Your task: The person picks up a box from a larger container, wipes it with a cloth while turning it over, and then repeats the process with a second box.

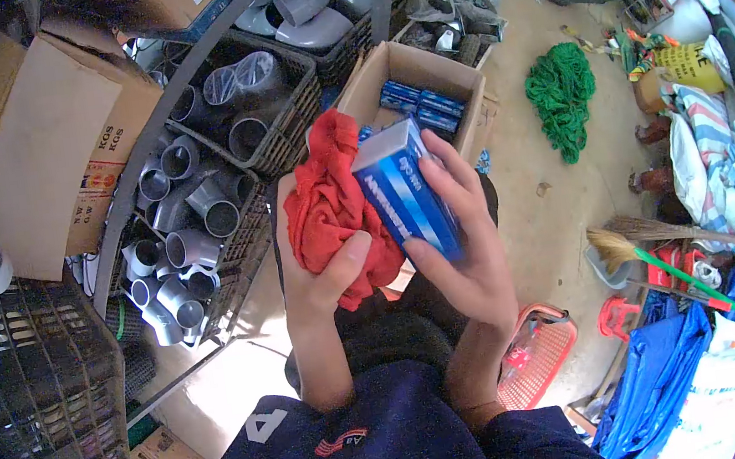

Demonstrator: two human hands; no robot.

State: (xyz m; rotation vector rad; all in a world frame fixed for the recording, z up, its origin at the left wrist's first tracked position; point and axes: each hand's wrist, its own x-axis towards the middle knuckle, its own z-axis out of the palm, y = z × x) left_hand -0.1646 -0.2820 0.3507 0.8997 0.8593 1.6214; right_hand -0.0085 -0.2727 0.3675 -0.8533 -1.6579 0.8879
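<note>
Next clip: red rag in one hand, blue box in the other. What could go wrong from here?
1. The right hand pinches the small blue cardboard box mostly by its edges; a firm wipe might knock it loose.
2. The crumpled red cloth rag in the left hand hangs loose and may slip.
3. A dropped box could miss the open brown carton beyond.

Directly ahead of the hands an open cardboard box [422,71] of blue packets blocks the way forward; to their left, wire baskets of grey pipe fittings [190,205] crowd the shelf; to their right the bare floor [543,162] lies open as far as a green net [562,95]; below right sits a red basket [539,355].
</note>
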